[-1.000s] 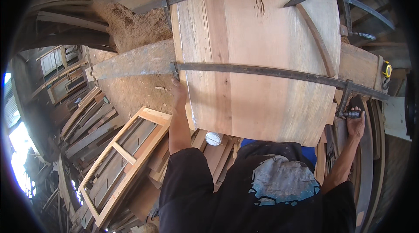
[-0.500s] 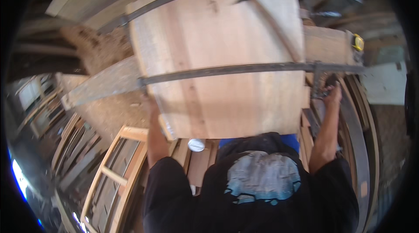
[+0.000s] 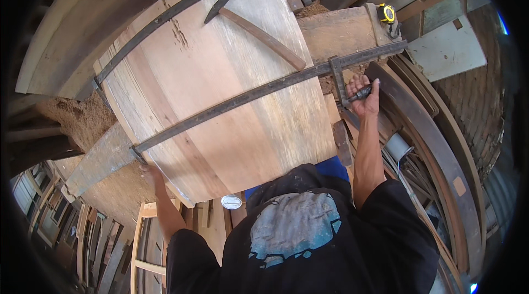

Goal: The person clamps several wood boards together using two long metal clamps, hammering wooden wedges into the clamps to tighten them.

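A wide panel of glued pale and reddish boards lies before me, crossed by two dark metal bar clamps. My right hand, palm up, has its fingers and thumb around the dark handle of the nearer bar clamp, just off the panel's right side. At the left edge, my left hand is closed at that clamp's end jaw, its fingertips partly hidden. The farther bar clamp spans the panel's far side. Between the clamps rests a hammer with a wooden handle.
A yellow and black tape measure sits on the supporting plank at the right. A curved dark board stands right of my arm. Below left is a pale wooden frame; a round white lid-like thing lies near my body.
My view has swung, so the panel appears tilted and farther left. The right hand stays at the clamp handle. My left hand, blurred and partly hidden before, now shows by the clamp's end jaw.
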A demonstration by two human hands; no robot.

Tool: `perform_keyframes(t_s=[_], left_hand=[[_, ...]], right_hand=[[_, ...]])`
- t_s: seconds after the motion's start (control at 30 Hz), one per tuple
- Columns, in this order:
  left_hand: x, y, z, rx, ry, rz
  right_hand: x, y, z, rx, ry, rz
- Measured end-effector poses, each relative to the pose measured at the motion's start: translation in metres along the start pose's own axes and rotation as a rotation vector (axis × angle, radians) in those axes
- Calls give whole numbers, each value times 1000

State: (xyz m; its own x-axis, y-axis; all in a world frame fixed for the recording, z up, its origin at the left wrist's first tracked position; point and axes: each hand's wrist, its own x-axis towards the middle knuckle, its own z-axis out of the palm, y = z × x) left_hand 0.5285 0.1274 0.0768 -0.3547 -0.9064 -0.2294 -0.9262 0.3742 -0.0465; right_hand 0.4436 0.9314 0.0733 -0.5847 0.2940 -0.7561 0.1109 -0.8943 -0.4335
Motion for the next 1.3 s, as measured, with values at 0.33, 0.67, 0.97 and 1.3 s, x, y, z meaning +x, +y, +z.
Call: perform_keyframes(t_s=[0.33,0.67,0.97,1.3], left_hand=[[-24,30,-11,99,-100,19],[-34,37,-10,56,-42,-7],[-11,8,-3,134,28,102],[-31,38,-14,71,9,-41]], right_hand=[[-103,44,37,-1302,-7,140],[-108,37,65,-1446,89,167],[-60,-32,28,-1494,428,-331],[10,-13,18,-520,435,-262]])
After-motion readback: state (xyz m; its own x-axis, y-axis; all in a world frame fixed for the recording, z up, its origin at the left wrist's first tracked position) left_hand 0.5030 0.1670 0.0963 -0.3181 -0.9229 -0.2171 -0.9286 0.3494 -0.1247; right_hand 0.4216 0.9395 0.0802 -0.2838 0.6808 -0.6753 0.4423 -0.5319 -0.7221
